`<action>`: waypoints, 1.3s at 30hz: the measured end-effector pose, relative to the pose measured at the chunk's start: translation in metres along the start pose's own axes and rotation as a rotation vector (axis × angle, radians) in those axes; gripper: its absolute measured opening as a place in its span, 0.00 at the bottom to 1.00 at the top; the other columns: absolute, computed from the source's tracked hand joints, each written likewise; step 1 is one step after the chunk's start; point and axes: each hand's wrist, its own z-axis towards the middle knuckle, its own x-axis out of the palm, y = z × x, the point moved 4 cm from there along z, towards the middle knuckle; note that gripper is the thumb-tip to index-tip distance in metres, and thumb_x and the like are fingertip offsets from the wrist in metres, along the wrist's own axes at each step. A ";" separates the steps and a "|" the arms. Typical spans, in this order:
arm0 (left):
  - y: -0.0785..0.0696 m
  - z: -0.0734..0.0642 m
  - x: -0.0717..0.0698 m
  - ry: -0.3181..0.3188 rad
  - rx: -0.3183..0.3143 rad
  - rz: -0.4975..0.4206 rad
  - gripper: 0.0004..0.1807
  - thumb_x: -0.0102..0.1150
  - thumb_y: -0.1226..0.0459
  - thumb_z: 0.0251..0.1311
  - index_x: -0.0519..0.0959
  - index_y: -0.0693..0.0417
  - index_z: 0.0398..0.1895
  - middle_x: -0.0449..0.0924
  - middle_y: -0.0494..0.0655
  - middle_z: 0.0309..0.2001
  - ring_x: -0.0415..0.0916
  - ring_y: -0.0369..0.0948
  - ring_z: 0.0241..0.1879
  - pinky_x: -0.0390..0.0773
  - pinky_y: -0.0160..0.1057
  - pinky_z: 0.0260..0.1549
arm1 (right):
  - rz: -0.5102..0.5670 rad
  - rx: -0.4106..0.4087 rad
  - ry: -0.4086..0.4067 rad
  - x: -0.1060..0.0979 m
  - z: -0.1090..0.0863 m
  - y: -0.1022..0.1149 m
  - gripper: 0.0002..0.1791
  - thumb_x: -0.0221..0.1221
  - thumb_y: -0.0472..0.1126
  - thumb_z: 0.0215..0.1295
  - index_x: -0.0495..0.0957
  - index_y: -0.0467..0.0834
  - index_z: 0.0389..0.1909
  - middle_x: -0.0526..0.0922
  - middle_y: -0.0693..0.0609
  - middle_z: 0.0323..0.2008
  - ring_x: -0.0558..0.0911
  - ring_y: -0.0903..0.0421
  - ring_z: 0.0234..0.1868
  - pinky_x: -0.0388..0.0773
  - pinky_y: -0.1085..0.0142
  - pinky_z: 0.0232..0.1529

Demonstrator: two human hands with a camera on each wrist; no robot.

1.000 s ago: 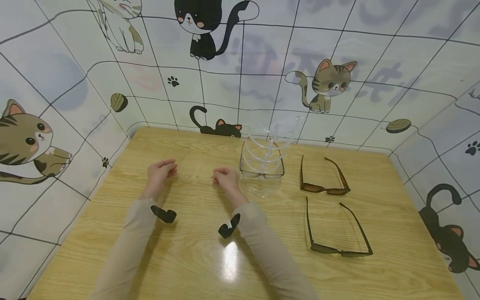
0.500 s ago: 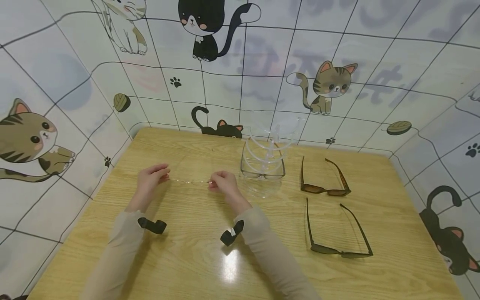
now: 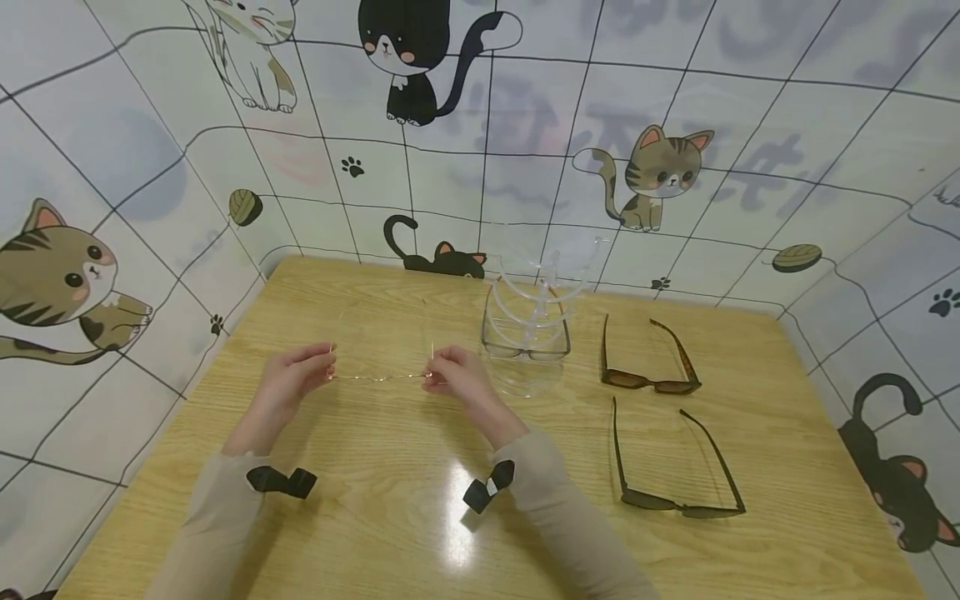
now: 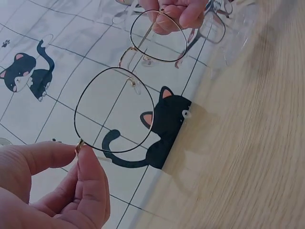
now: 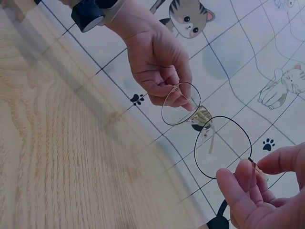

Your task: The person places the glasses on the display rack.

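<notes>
A pair of thin round wire-framed eyeglasses (image 3: 378, 378) is held up level between both hands, with clear lenses and gold parts. My left hand (image 3: 291, 385) pinches one hinge corner between thumb and fingers; the left wrist view shows this grip beside the nearer round rim (image 4: 114, 109). At the opposite hinge corner my right hand (image 3: 467, 385) does the same, seen close in the right wrist view beside a dark rim (image 5: 223, 147). The temples point away, toward the back wall. Fingers partly hide both hinges.
Right of the hands stands a clear display stand (image 3: 536, 312) with grey-framed glasses (image 3: 525, 352) on it. Farther right, brown tortoiseshell sunglasses (image 3: 651, 382) and black sunglasses (image 3: 681, 504) lie on the wooden table (image 3: 390, 533). A cat-print cloth (image 3: 525, 183) covers the walls.
Both hands have come nearer the body with the eyeglasses between them, the left hand also shifting left. The gold frame and temples show more plainly. The stand and sunglasses stay put.
</notes>
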 end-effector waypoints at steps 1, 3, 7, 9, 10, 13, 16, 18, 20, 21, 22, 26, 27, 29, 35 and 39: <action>0.000 -0.002 0.001 0.011 -0.008 -0.005 0.09 0.57 0.71 0.61 0.83 0.47 0.32 0.82 0.39 0.31 0.79 0.33 0.29 0.80 0.27 0.32 | -0.006 -0.003 0.004 -0.002 -0.003 0.001 0.08 0.51 0.30 0.64 0.71 0.29 0.41 0.77 0.50 0.27 0.79 0.60 0.25 0.82 0.64 0.37; 0.001 -0.006 0.004 0.031 -0.016 -0.003 0.09 0.58 0.71 0.61 0.83 0.47 0.32 0.81 0.40 0.31 0.79 0.34 0.29 0.80 0.27 0.32 | -0.006 -0.004 0.013 -0.005 -0.008 0.003 0.07 0.51 0.30 0.64 0.71 0.30 0.40 0.77 0.50 0.27 0.79 0.60 0.25 0.82 0.63 0.38; 0.002 -0.012 0.009 0.059 -0.020 0.006 0.08 0.57 0.70 0.61 0.83 0.48 0.32 0.81 0.40 0.32 0.79 0.34 0.30 0.80 0.28 0.33 | -0.012 -0.024 0.036 -0.011 -0.017 0.005 0.08 0.52 0.29 0.63 0.71 0.29 0.41 0.78 0.49 0.28 0.79 0.59 0.26 0.82 0.62 0.39; 0.003 -0.015 0.012 0.075 -0.015 0.010 0.08 0.57 0.71 0.62 0.83 0.49 0.33 0.81 0.40 0.32 0.79 0.34 0.30 0.80 0.28 0.33 | -0.015 -0.031 0.051 -0.014 -0.021 0.006 0.08 0.51 0.30 0.64 0.71 0.29 0.42 0.78 0.48 0.29 0.79 0.59 0.27 0.82 0.61 0.40; 0.004 -0.016 0.013 0.082 -0.014 0.008 0.09 0.56 0.71 0.62 0.83 0.48 0.33 0.81 0.40 0.31 0.79 0.34 0.30 0.80 0.29 0.33 | -0.021 -0.033 0.058 -0.016 -0.024 0.007 0.09 0.51 0.29 0.64 0.71 0.28 0.42 0.78 0.48 0.29 0.79 0.59 0.28 0.82 0.61 0.41; 0.006 -0.020 0.019 0.107 -0.006 0.013 0.09 0.56 0.71 0.62 0.83 0.49 0.33 0.81 0.40 0.31 0.79 0.34 0.31 0.81 0.29 0.34 | -0.031 -0.028 0.076 -0.021 -0.031 0.009 0.08 0.51 0.30 0.64 0.71 0.30 0.42 0.77 0.48 0.30 0.80 0.58 0.29 0.82 0.60 0.42; 0.007 -0.024 0.024 0.125 0.006 0.031 0.08 0.56 0.71 0.62 0.83 0.49 0.34 0.81 0.40 0.32 0.79 0.34 0.31 0.81 0.30 0.35 | -0.046 -0.027 0.097 -0.028 -0.038 0.009 0.05 0.51 0.30 0.65 0.71 0.31 0.40 0.77 0.48 0.31 0.80 0.57 0.30 0.81 0.59 0.43; 0.008 -0.026 0.028 0.139 0.014 0.045 0.08 0.56 0.70 0.62 0.83 0.49 0.34 0.81 0.39 0.33 0.79 0.35 0.32 0.81 0.30 0.35 | -0.054 -0.025 0.107 -0.033 -0.043 0.010 0.05 0.51 0.30 0.66 0.70 0.32 0.39 0.78 0.49 0.30 0.80 0.57 0.30 0.81 0.59 0.44; 0.009 -0.026 0.033 0.160 0.026 0.054 0.08 0.55 0.70 0.63 0.82 0.49 0.35 0.80 0.40 0.33 0.79 0.35 0.33 0.81 0.31 0.36 | -0.058 -0.029 0.112 -0.038 -0.048 0.010 0.03 0.51 0.30 0.66 0.70 0.33 0.38 0.78 0.49 0.30 0.80 0.57 0.30 0.81 0.58 0.44; 0.010 -0.027 0.035 0.172 0.029 0.056 0.08 0.55 0.70 0.63 0.82 0.49 0.36 0.80 0.40 0.33 0.79 0.35 0.33 0.81 0.31 0.36 | -0.060 -0.035 0.114 -0.040 -0.050 0.010 0.02 0.51 0.30 0.66 0.70 0.34 0.37 0.78 0.50 0.29 0.80 0.57 0.30 0.81 0.58 0.44; 0.011 -0.027 0.038 0.181 0.031 0.056 0.08 0.55 0.70 0.63 0.82 0.49 0.36 0.80 0.40 0.33 0.79 0.35 0.33 0.81 0.31 0.36 | -0.062 -0.038 0.114 -0.043 -0.051 0.010 0.02 0.51 0.30 0.66 0.70 0.35 0.36 0.78 0.50 0.29 0.80 0.57 0.30 0.81 0.58 0.43; 0.012 -0.028 0.047 0.199 0.035 0.075 0.08 0.55 0.70 0.63 0.81 0.49 0.37 0.80 0.40 0.34 0.78 0.35 0.33 0.81 0.32 0.37 | -0.055 -0.042 0.105 -0.052 -0.058 0.010 0.01 0.52 0.30 0.65 0.71 0.36 0.36 0.78 0.51 0.29 0.81 0.57 0.31 0.81 0.58 0.43; 0.012 -0.029 0.050 0.201 0.035 0.086 0.07 0.55 0.70 0.63 0.81 0.49 0.37 0.80 0.40 0.34 0.78 0.35 0.34 0.81 0.32 0.37 | -0.054 -0.040 0.102 -0.055 -0.059 0.010 0.02 0.52 0.30 0.66 0.71 0.36 0.37 0.78 0.50 0.30 0.81 0.56 0.32 0.81 0.58 0.43; 0.012 -0.030 0.055 0.206 0.032 0.108 0.06 0.55 0.69 0.63 0.80 0.51 0.39 0.79 0.40 0.35 0.78 0.35 0.34 0.81 0.33 0.37 | -0.054 -0.035 0.093 -0.060 -0.063 0.010 0.04 0.52 0.30 0.66 0.70 0.33 0.40 0.78 0.50 0.30 0.81 0.56 0.33 0.81 0.59 0.44; 0.011 -0.029 0.069 0.234 0.030 0.132 0.07 0.55 0.70 0.63 0.77 0.58 0.43 0.79 0.40 0.35 0.78 0.35 0.34 0.81 0.33 0.37 | -0.053 -0.035 0.089 -0.072 -0.073 0.014 0.04 0.52 0.30 0.66 0.70 0.34 0.40 0.78 0.49 0.31 0.80 0.55 0.36 0.81 0.59 0.44; 0.012 -0.027 0.077 0.257 0.023 0.140 0.10 0.55 0.70 0.63 0.76 0.64 0.46 0.79 0.40 0.34 0.78 0.35 0.34 0.81 0.33 0.37 | -0.047 -0.044 0.084 -0.079 -0.078 0.016 0.04 0.51 0.29 0.66 0.69 0.33 0.39 0.78 0.50 0.31 0.80 0.56 0.36 0.81 0.59 0.44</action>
